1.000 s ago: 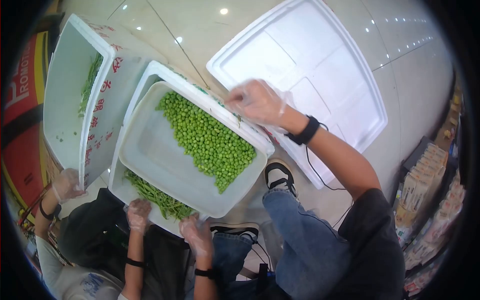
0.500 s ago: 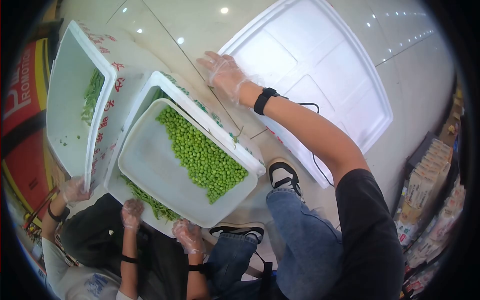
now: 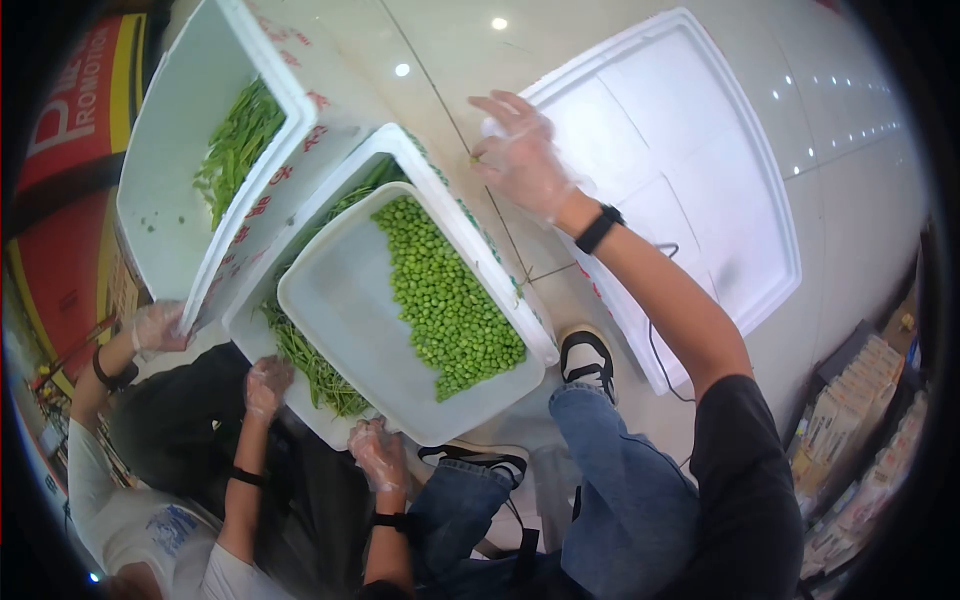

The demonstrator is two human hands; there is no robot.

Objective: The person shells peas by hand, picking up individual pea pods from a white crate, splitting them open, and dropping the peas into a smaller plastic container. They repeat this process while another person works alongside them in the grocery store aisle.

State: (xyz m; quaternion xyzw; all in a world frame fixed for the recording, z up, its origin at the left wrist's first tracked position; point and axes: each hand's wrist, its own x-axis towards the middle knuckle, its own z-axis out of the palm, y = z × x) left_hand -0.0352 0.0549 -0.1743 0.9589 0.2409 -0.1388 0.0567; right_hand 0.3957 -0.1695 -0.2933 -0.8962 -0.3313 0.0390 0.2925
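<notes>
My right hand (image 3: 525, 160), in a clear plastic glove, hovers by the left edge of a white foam lid (image 3: 650, 160). Its fingers are apart; a tiny greenish speck shows at one fingertip, too small to name. My left hand (image 3: 378, 455), also gloved, is curled at the lower edge of a pale plastic tray (image 3: 335, 310); what its fingers hold, if anything, is hidden. Shelled green peas (image 3: 445, 300) cover the tray's right part. The tray rests on a white foam box (image 3: 470, 215), where green pods (image 3: 315, 365) show beside it.
A second foam box (image 3: 165, 190) at left contains green pods (image 3: 240, 145). Another person's gloved hands are at that box's corner (image 3: 160, 328) and beside the pods (image 3: 268, 388). My shoe (image 3: 587, 358) stands near the lid. Packaged goods (image 3: 850, 400) line the right.
The view has shifted, so the boxes and tray appear farther right. My right hand's fingers have spread more beside the lid. My left hand stays by the tray's lower edge.
</notes>
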